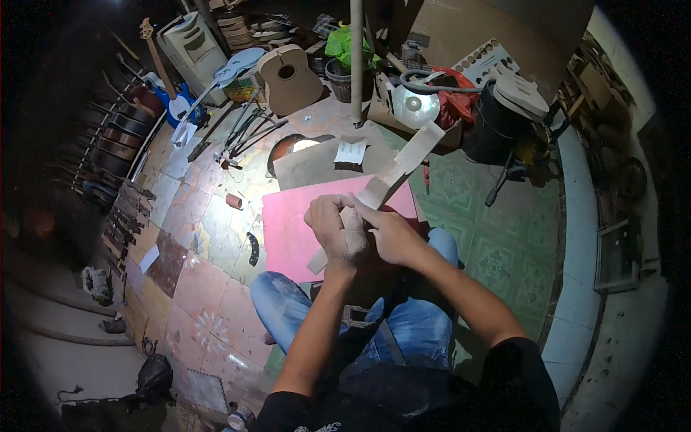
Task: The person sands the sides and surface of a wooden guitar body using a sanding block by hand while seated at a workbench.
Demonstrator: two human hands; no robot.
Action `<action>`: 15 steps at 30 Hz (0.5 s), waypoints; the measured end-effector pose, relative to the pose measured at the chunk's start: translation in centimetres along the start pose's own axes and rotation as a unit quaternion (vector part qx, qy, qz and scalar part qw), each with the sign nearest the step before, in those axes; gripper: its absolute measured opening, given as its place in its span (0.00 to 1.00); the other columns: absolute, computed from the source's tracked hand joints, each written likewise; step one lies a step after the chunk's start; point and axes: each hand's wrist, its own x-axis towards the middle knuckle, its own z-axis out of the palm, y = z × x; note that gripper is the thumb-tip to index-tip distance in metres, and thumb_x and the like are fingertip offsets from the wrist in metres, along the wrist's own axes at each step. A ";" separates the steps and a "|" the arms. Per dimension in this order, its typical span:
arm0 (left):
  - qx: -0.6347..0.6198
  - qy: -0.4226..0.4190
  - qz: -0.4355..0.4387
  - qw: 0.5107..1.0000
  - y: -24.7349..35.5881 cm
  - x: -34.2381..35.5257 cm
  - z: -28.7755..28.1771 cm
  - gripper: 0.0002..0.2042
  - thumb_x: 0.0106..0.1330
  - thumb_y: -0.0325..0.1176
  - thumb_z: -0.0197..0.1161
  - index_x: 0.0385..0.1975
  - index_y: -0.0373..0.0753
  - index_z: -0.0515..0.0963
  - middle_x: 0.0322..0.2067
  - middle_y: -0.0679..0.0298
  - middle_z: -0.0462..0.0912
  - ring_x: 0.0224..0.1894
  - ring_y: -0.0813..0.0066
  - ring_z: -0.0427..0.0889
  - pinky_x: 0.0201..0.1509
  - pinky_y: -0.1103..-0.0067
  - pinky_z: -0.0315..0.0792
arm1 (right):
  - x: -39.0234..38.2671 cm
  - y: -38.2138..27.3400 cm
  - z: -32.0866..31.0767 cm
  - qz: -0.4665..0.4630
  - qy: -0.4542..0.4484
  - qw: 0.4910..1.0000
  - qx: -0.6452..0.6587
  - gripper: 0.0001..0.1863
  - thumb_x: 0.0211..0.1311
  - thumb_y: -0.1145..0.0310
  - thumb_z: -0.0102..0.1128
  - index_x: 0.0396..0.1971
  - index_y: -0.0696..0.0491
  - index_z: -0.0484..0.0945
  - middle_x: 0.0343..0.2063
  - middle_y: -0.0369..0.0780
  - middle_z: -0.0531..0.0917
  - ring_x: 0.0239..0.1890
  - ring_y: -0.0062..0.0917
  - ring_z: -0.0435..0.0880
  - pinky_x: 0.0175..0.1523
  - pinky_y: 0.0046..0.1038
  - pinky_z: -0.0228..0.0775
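Note:
A long, pale wooden bar [412, 153] slants from my lap toward the far right, over a pink board [286, 210]. My left hand [337, 227], dusty over the knuckles and thumb, is closed around its middle. Right beside it, my right hand [394, 236] grips the same bar from the right, its thumb lying along the wood. A paler, raised section of the bar [373, 193] shows just beyond my fingers. The bar's lower end [317, 261] pokes out below my left hand. My palms and the wood inside them are hidden.
An unfinished guitar body [289, 81], a blue electric guitar [180, 104] and clamps [241, 129] stand or lie beyond the board. Left lie a small brown cylinder [234, 201] and a dark curved piece [253, 248]. A black bucket [493, 126] stands at the far right.

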 end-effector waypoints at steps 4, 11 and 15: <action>-0.002 0.000 -0.028 1.000 -0.2 0.0 -0.9 0.17 0.65 0.47 0.50 0.29 0.36 0.73 0.28 0.59 0.72 0.35 0.63 0.69 0.47 0.69 0.59 | 1.4 -2.7 -2.5 0.027 0.027 0.997 -0.060 0.37 0.56 0.82 0.45 0.69 0.45 0.64 0.57 0.52 0.75 0.54 0.50 0.78 0.59 0.41 0.72; -0.002 0.004 -0.023 1.000 -0.3 0.2 -1.0 0.18 0.66 0.49 0.50 0.28 0.39 0.73 0.29 0.59 0.73 0.36 0.61 0.71 0.47 0.68 0.58 | 1.2 -1.4 -1.9 -0.044 0.004 0.999 0.024 0.36 0.56 0.79 0.46 0.69 0.44 0.63 0.54 0.53 0.78 0.51 0.51 0.80 0.54 0.45 0.75; -0.013 0.008 0.000 1.000 -0.3 0.0 -0.3 0.18 0.66 0.49 0.50 0.28 0.39 0.72 0.28 0.59 0.73 0.35 0.62 0.70 0.47 0.68 0.58 | -0.2 1.3 1.0 -0.062 0.062 0.991 -0.105 0.35 0.57 0.77 0.46 0.69 0.47 0.63 0.54 0.53 0.77 0.47 0.50 0.82 0.50 0.44 0.77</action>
